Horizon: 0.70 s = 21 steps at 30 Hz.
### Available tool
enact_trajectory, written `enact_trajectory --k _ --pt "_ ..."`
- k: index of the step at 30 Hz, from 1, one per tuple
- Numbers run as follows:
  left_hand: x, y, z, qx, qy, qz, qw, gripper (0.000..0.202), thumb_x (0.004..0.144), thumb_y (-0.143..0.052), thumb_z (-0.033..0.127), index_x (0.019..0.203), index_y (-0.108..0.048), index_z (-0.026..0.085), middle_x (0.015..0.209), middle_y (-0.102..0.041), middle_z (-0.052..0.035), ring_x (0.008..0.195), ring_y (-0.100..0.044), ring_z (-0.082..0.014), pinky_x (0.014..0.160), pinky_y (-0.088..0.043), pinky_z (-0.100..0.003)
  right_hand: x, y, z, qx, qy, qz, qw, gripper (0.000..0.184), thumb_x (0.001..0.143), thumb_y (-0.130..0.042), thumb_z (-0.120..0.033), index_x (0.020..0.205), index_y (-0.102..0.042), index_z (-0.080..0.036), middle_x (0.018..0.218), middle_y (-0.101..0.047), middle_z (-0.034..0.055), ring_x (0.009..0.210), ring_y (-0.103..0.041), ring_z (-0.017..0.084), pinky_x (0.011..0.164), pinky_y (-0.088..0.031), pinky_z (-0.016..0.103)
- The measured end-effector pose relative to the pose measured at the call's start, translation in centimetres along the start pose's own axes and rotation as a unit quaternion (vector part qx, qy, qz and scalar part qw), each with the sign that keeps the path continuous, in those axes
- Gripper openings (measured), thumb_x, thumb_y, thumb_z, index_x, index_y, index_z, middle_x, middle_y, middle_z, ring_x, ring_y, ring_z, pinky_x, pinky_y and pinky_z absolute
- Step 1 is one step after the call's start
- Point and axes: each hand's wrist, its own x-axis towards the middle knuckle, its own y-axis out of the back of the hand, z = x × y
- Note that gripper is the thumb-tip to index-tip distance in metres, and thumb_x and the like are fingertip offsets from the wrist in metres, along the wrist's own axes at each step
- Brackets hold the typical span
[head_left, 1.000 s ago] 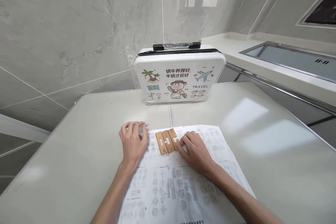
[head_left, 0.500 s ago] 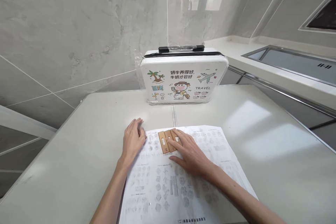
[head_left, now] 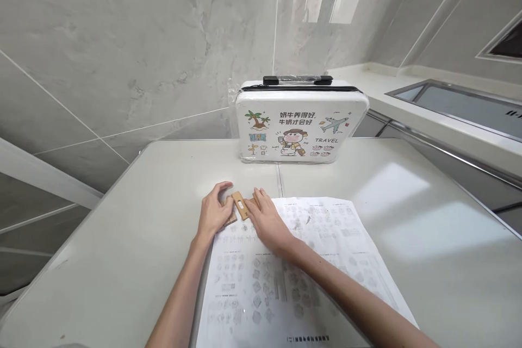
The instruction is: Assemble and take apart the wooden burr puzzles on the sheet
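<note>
Several small flat wooden pieces lie close together at the top left edge of a large printed paper sheet (head_left: 310, 261). The middle wooden piece (head_left: 245, 212) has an oval slot and a dark number 2 and is tilted. My left hand (head_left: 214, 212) curls round a wooden piece (head_left: 231, 221) at the left end, with the thumb beside the middle one. My right hand (head_left: 271, 225) reaches across from the right, its fingers closed on another wooden piece (head_left: 254, 199). The hands partly cover the outer pieces.
Behind the sheet, a white cartoon-printed case (head_left: 302, 130) with a black handle stands upright in clear plastic wrap. The white table (head_left: 122, 239) has a seam running towards the case. Grey tiled wall rises behind; a counter with a sink (head_left: 460, 103) is at the right.
The wooden pieces have moved left with my right hand and spread out of their neat row. My left hand now touches one. The view has shifted slightly left.
</note>
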Motion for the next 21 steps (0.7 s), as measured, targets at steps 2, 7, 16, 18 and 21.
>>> enact_trajectory --k 2,7,16,18,21 --pt "0.2 0.0 -0.3 -0.024 0.01 0.017 1.0 0.032 0.091 -0.053 0.02 0.117 -0.071 0.022 0.125 -0.08 -0.0073 0.12 -0.074 -0.024 0.105 -0.056 -0.037 0.8 -0.5 -0.5 0.055 -0.018 -0.005 0.998 0.045 0.114 -0.035 -0.022 0.153 -0.056 -0.016 0.176 -0.028 0.0193 0.166 -0.015 0.037 0.13 -0.031 0.06" --pt "0.3 -0.1 -0.9 -0.058 0.03 0.033 0.997 0.023 0.096 -0.056 0.032 0.109 -0.073 0.024 0.111 -0.085 -0.0053 0.111 -0.077 -0.0244 0.106 -0.055 -0.039 2.4 -0.6 -1.0 0.2 -0.033 -0.009 0.979 0.048 0.114 -0.033 -0.024 0.158 -0.05 -0.018 0.18 -0.021 0.0146 0.168 -0.01 0.029 0.134 -0.024 0.055" --pt "0.9 -0.2 -1.6 -0.121 0.064 0.043 0.99 0.028 0.099 -0.058 0.044 0.112 -0.071 0.022 0.11 -0.085 -0.0082 0.111 -0.077 -0.0254 0.096 -0.057 -0.036 0.0 3.6 2.7 0.196 0.03 -0.076 0.977 0.073 0.099 -0.072 -0.041 0.163 -0.041 -0.026 0.178 -0.026 0.0109 0.167 -0.015 0.032 0.133 -0.026 0.056" --pt "0.9 -0.2 -1.5 -0.12 0.064 0.034 0.99 0.029 0.098 -0.06 0.045 0.11 -0.072 0.022 0.11 -0.085 -0.0078 0.109 -0.077 -0.0256 0.097 -0.056 -0.036 -0.4 3.7 3.0 0.169 0.047 -0.094 0.98 0.082 0.095 -0.078 -0.038 0.165 -0.038 -0.026 0.18 -0.02 0.0118 0.167 -0.012 0.034 0.133 -0.025 0.058" --pt "0.8 0.0 -1.3 -0.114 0.061 0.017 0.991 0.033 0.098 -0.062 0.052 0.107 -0.074 0.022 0.107 -0.085 -0.0077 0.106 -0.078 -0.026 0.096 -0.056 -0.036 0.2 3.1 2.7 0.146 0.046 -0.074 0.985 0.079 0.098 -0.074 -0.033 0.167 -0.035 -0.025 0.179 -0.023 0.0146 0.166 -0.017 0.034 0.132 -0.028 0.057"
